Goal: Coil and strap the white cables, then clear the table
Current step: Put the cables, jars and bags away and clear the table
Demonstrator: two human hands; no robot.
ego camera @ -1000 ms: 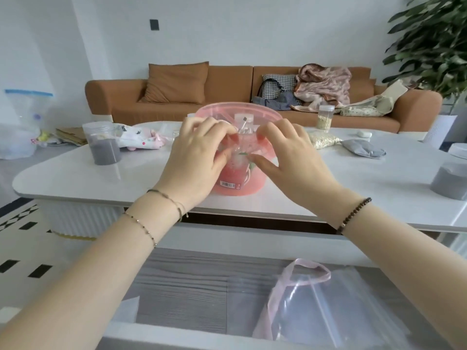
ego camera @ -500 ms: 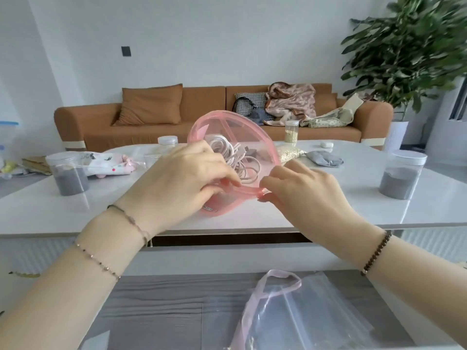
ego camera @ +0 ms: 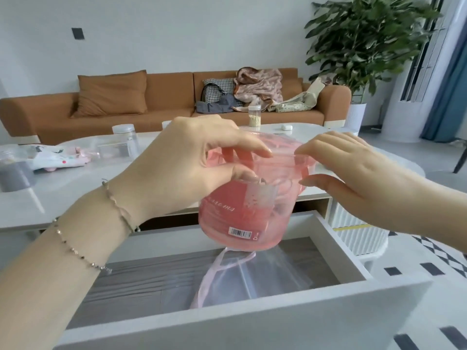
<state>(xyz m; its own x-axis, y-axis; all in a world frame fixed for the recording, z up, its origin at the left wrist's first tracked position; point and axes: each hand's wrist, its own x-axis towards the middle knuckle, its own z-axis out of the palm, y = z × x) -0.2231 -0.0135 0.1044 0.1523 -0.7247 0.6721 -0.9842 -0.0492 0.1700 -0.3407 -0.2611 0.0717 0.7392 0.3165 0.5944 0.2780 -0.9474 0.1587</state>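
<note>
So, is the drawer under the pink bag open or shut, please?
Open: the drawer is pulled out, and a clear bag lies inside it.

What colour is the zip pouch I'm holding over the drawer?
Translucent pink pouch, with a white barcode label; the head view shows it.

- A single wide-angle view, worn on the head, faces forward and tilts down.
- It looks from just above an open drawer (ego camera: pixel 252 322) that fills the lower frame.
- A pink bag (ego camera: pixel 242 218) sits very close, mid-frame.
- Beyond it the worktop (ego camera: pixel 63 188) stretches away, with a sofa (ego camera: pixel 164 97) and a plant (ego camera: pixel 366 41) far behind.
</note>
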